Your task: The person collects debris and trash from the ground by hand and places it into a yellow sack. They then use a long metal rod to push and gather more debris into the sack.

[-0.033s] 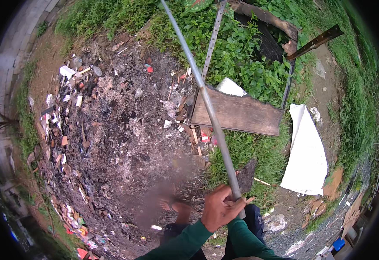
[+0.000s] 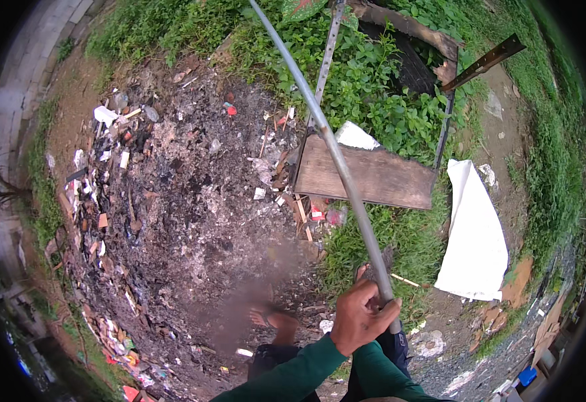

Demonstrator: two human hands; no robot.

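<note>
My left hand (image 2: 362, 316) is closed round the lower end of a long grey metal pipe (image 2: 333, 154). The pipe slants up and away over a brown wooden board (image 2: 380, 177) and the weeds, and leaves the picture at the top. A green sleeve covers that forearm. A second green sleeve (image 2: 381, 372) rises just below the fist. My right hand is hidden under the left hand, so its grip cannot be seen. My foot (image 2: 276, 318) stands at the edge of the ash.
A burnt patch of ash and scattered litter (image 2: 186, 201) fills the ground on the left. A white sheet (image 2: 474, 241) lies on the dirt to the right. A slotted metal bar (image 2: 326, 57) and a dark wooden frame (image 2: 440, 47) rest in the weeds. A concrete kerb (image 2: 18, 87) runs along the far left.
</note>
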